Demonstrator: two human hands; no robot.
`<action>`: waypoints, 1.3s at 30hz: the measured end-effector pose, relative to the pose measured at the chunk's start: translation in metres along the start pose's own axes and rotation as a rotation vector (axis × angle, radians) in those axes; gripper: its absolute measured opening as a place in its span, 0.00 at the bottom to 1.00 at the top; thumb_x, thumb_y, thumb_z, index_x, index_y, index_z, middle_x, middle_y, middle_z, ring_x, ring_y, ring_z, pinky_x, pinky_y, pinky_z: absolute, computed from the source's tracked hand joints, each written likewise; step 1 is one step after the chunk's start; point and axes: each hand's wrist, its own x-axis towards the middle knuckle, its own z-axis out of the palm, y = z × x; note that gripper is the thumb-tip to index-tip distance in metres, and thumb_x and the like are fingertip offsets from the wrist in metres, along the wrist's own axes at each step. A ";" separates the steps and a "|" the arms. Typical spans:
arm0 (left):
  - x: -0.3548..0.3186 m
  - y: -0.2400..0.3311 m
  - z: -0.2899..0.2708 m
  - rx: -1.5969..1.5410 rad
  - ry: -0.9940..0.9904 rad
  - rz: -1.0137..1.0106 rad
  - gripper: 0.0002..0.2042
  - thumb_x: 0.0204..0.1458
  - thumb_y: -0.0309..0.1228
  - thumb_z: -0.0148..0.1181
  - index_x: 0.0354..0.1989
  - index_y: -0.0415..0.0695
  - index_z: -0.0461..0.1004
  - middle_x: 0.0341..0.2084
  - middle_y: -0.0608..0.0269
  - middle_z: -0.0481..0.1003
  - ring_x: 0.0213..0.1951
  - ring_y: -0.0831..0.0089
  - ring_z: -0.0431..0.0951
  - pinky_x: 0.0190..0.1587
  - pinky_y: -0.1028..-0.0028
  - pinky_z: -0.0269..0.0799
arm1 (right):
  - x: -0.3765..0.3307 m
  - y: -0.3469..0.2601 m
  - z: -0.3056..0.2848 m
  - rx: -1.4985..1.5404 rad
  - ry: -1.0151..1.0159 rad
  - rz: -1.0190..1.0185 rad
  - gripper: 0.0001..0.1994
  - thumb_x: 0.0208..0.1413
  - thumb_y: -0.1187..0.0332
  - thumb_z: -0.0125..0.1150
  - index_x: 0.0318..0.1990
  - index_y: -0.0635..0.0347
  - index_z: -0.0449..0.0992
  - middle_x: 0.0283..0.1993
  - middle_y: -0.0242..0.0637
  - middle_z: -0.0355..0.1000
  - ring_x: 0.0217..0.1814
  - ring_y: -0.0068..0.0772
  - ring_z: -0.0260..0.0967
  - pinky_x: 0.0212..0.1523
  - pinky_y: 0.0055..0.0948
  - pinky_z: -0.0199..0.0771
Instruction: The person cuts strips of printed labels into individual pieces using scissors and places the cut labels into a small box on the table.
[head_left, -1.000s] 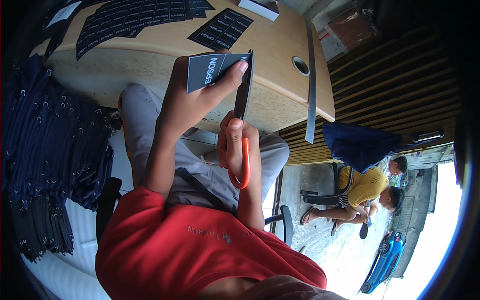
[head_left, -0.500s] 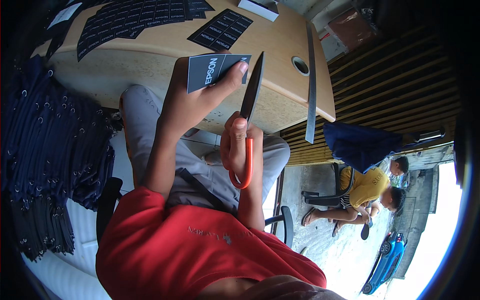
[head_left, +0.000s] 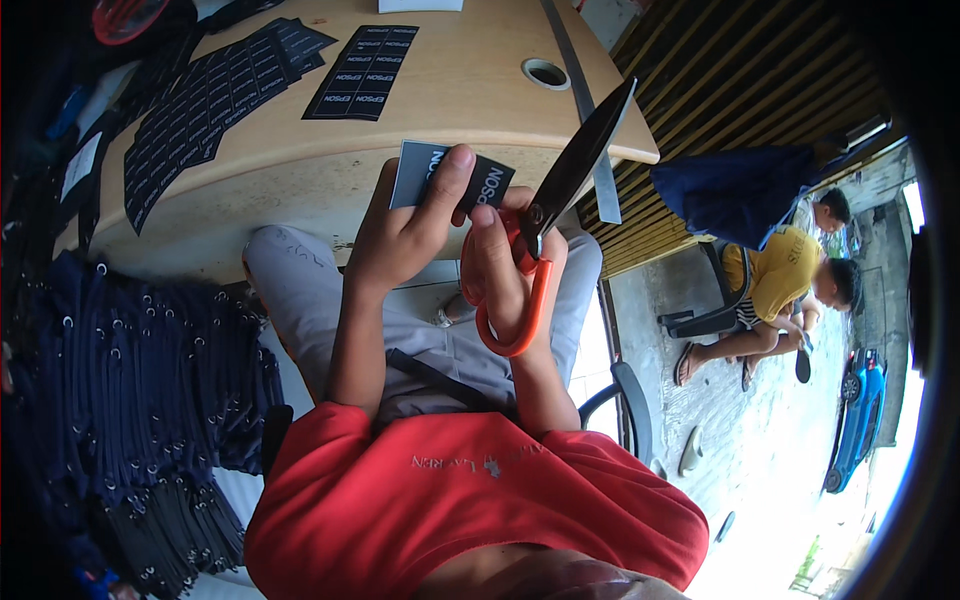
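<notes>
A small dark grey printed label piece [head_left: 490, 178] is pinched by my left hand [head_left: 402, 230], its thumb lying across the front. My right hand [head_left: 505, 285] is wrapped round the orange handles of a pair of scissors [head_left: 578, 160]. The dark blades point up and to the right, away from the label piece, and look closed together. My right thumb and fingers reach the label's lower right edge, seemingly touching it. Both hands are in front of the desk's near edge, above my lap.
The wooden desk [head_left: 470, 70] carries fanned dark label sheets [head_left: 205, 125], a separate sheet [head_left: 362, 72], a white box [head_left: 420, 5] and a long metal strip [head_left: 603, 180] overhanging the edge. Dark blue straps with metal rings [head_left: 165, 390] are piled left. People [head_left: 780, 270] sit at far right.
My right hand has come up to the label piece, and the scissors have tilted rightward, away from it. The label piece has turned in my left hand. The whole view has shifted.
</notes>
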 end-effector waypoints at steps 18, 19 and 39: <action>0.005 -0.003 -0.025 0.025 0.217 0.033 0.22 0.64 0.40 0.47 0.19 0.39 0.65 0.10 0.66 0.62 0.15 0.77 0.63 0.21 0.73 0.57 | -0.001 0.012 0.001 0.029 -0.240 0.106 0.30 0.59 0.38 0.48 0.41 0.63 0.63 0.20 0.26 0.57 0.21 0.15 0.52 0.22 0.19 0.54; 0.004 -0.003 -0.029 0.024 0.220 0.036 0.22 0.64 0.40 0.47 0.19 0.39 0.65 0.10 0.66 0.62 0.15 0.77 0.63 0.21 0.73 0.57 | -0.001 0.013 0.006 0.053 -0.166 0.057 0.28 0.61 0.42 0.48 0.46 0.63 0.63 0.18 0.24 0.56 0.19 0.14 0.51 0.20 0.17 0.50; 0.004 0.001 -0.002 -0.008 -0.065 0.056 0.15 0.58 0.34 0.58 0.23 0.38 0.70 0.12 0.72 0.64 0.20 0.86 0.59 0.21 0.78 0.56 | 0.006 0.006 -0.012 0.042 -0.052 0.002 0.21 0.61 0.49 0.52 0.39 0.63 0.65 0.22 0.26 0.60 0.24 0.15 0.55 0.24 0.20 0.55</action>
